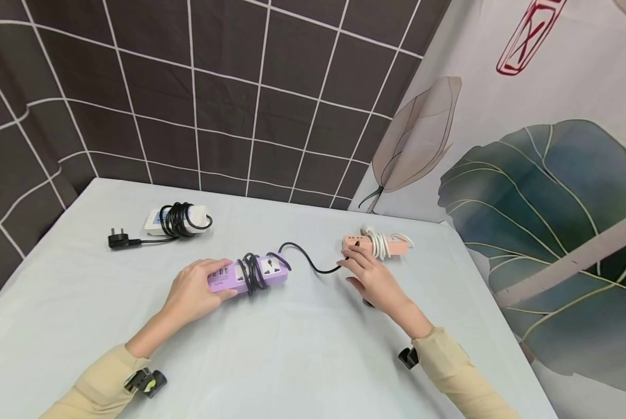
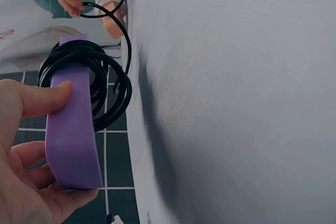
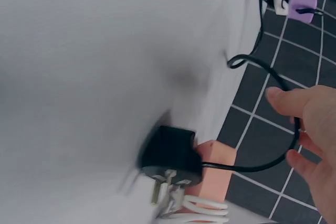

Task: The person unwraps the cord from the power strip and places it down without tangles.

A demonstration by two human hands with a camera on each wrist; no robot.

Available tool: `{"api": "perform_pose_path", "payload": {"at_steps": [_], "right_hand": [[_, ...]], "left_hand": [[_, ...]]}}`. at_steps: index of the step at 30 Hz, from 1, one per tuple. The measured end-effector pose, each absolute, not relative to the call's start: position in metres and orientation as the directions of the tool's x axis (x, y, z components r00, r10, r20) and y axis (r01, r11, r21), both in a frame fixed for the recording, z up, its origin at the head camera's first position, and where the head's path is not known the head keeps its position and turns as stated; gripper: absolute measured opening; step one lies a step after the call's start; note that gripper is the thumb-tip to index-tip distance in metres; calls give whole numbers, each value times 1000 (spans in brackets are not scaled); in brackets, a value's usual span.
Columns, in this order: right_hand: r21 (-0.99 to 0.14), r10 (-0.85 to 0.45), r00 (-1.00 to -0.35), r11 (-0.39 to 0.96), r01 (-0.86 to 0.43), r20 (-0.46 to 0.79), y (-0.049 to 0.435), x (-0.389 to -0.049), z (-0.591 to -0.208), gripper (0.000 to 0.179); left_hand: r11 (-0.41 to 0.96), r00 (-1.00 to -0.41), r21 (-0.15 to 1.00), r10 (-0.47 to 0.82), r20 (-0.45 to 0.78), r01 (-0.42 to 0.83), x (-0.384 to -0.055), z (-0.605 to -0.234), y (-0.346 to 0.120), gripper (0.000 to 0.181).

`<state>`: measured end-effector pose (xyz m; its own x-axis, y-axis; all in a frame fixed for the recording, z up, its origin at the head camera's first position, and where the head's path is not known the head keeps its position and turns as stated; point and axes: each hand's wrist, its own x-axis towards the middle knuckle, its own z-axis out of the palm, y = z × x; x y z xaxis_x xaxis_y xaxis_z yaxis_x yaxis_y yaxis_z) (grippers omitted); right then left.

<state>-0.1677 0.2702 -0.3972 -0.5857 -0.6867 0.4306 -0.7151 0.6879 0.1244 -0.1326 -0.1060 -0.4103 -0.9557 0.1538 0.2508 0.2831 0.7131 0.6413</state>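
Note:
My left hand (image 1: 192,291) grips one end of a purple power strip (image 1: 221,281), with the thumb on one side and fingers on the other. Several loops of black cord (image 2: 79,51) are wound round its middle. From these loops a free length of cord runs across to my right hand (image 1: 372,282), whose bent fingers hold it. In the right wrist view the cord curves past the thumb and fingers, and its black plug (image 3: 170,153) hangs at the end with metal pins showing. In the head view my right hand mostly hides that plug.
An orange-pink power strip (image 1: 396,248) wrapped in white cord lies just beyond my right hand. Back left on the pale table (image 1: 292,361) is a white power strip (image 1: 200,213) bound with black cord, its plug (image 1: 117,240) lying beside it. Dark tiled-pattern cloth (image 1: 229,105) stands behind.

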Motion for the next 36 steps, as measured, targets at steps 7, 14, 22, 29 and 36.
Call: {"api": "perform_pose_path", "payload": {"at_steps": [7, 14, 22, 29, 36], "right_hand": [[87, -650, -582, 700, -709, 488, 272, -170, -396, 45], [-67, -307, -828, 922, -381, 470, 275, -159, -398, 35], [-93, -130, -968, 984, -153, 214, 290, -149, -411, 36], [-124, -65, -998, 990, -68, 23, 297, -142, -403, 13], [12, -28, -995, 1000, -29, -91, 312, -128, -393, 20]], "left_hand": [[717, -956, 638, 151, 251, 281, -133, -410, -106, 61], [712, -956, 643, 146, 255, 280, -134, -410, -105, 61], [710, -956, 646, 145, 253, 279, -134, -410, -106, 61], [710, -958, 649, 143, 247, 273, -134, -410, -106, 61], [712, -959, 647, 144, 246, 273, -133, -411, -106, 62]]}}
